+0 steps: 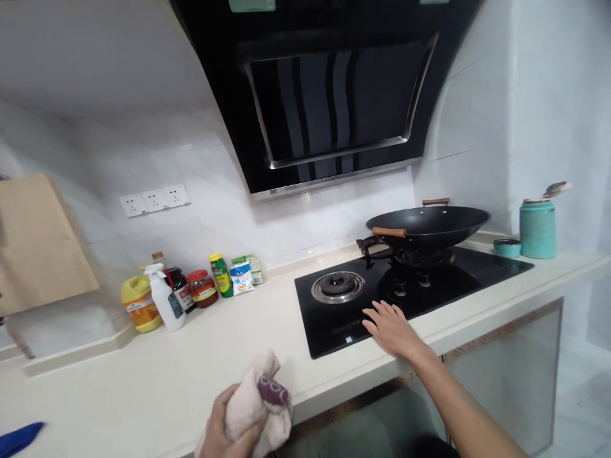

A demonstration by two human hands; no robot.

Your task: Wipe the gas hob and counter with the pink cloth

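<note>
Bunched up in my left hand (233, 423) is a whitish cloth (255, 397) with a purple patterned part, held above the front of the countertop. My right hand (389, 327) lies flat, palm down and fingers stretched, at the front edge of the black glass gas stove (329, 331). It holds nothing. Just beyond its fingers are two control knobs (400, 288). The left burner (338, 286) is bare, and a black wok (427, 226) with wooden handles sits over the right burner.
Along the back wall stand an oil jug (142, 304), a white spray bottle (166, 299), a red-lidded jar (203, 289), a green bottle (221, 277) and seasoning packets (242, 278). A teal canister (538, 230) and small bowl (506, 248) are right. The range hood (334, 108) hangs above.
</note>
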